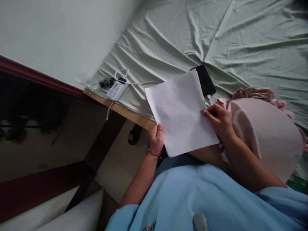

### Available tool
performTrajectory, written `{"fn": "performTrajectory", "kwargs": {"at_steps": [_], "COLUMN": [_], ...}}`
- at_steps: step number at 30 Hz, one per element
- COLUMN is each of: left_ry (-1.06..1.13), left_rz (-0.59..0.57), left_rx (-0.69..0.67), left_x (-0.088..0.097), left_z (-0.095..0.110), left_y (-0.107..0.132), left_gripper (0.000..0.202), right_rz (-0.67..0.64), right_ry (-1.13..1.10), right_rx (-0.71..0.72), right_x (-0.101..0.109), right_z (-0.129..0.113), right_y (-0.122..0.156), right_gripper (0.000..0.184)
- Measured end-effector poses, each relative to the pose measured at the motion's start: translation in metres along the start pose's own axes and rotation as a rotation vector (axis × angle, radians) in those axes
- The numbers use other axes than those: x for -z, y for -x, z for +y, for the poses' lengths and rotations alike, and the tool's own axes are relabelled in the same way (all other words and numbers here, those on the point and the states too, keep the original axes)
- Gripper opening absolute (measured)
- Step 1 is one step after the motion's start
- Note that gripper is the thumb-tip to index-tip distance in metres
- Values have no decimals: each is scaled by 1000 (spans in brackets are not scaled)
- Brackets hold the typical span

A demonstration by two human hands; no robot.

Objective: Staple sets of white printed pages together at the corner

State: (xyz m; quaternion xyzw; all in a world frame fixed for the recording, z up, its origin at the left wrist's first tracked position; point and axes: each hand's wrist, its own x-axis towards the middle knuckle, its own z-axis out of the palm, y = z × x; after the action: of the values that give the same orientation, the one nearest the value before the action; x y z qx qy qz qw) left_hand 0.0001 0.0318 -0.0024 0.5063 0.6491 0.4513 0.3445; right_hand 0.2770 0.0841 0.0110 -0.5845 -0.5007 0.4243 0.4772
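A blank white sheet of paper [181, 115] is held up over my lap, tilted in the head view; whether it is one sheet or several I cannot tell. My left hand [157, 139], with a red string at the wrist, pinches its left edge, thumb on top. At the right edge my right hand [218, 119] grips the paper between thumb and curled fingers. Behind the paper's upper right corner lies a black phone-like slab [205, 80], partly covered, with a white cable plugged into its lower end.
A pale green sheet [173, 38] covers the bed. Near its left edge lies a white power strip [117, 89] with cables, beside small dark round objects [106, 82]. Pink cloth [243, 117] and a pale curved panel [276, 138] are at right. A dark slipper [134, 134] rests on the floor.
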Motion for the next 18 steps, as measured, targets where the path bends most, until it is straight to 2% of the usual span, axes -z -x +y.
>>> {"fn": "performTrajectory", "kwargs": {"at_steps": [2,6,10,14,18], "left_ry": [-20,-69,-65,17,159], "left_rz": [-1,76,132,103,112], "left_rx": [-15,-13,-1,31,87], "left_x": [1,-1,-2,-2,-5], "left_z": [-2,-4,-4,-5,-8], "left_y": [0,-3,-5,-5,-4], "left_gripper": [65,69,70,67,53], "right_rz": [-3,0,-17,-10,-10], "right_ry": [-11,-69,-8,74,112], "right_rx": [-9,-22,13,40,33], "right_x": [0,0,0,-1,0], "right_z": [-1,-2,1,4,4], "right_y": [1,1,0,-1,-3], "right_gripper": [36,33,31,28,26]}}
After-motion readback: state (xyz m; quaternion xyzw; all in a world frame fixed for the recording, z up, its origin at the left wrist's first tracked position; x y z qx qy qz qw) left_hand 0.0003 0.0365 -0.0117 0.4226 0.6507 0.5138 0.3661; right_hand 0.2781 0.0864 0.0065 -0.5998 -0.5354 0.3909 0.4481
